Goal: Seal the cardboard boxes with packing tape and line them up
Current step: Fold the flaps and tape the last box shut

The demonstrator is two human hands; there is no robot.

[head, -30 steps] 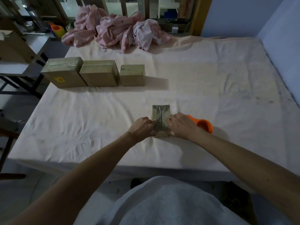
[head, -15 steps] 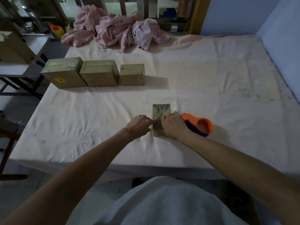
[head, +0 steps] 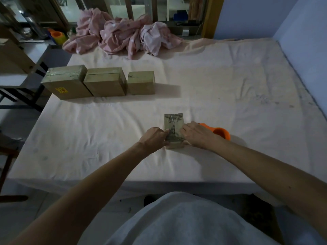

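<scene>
A small cardboard box (head: 173, 121) with dark printed lines and a strip of tape along its top lies on the bed near the front edge. My left hand (head: 155, 137) grips its left side, fingers curled against it. Its right side is held by my right hand (head: 196, 136), fingertips on the top edge. An orange tape dispenser (head: 221, 132) lies on the sheet just behind my right hand, partly hidden by it. Three taped boxes stand in a row at the back left: a large one (head: 64, 83), a middle one (head: 105, 83) and a smaller one (head: 141, 83).
The pale sheet (head: 230, 89) covers the whole bed. A heap of pink cloth (head: 122, 32) lies at the far edge. A wall runs along the right side. A dark table frame (head: 21, 96) stands off the left edge, with an orange roll (head: 56, 35) beyond it.
My right hand has shifted a little to the right on the small box and covers more of the orange dispenser than half a second ago. The box and my left hand have hardly moved.
</scene>
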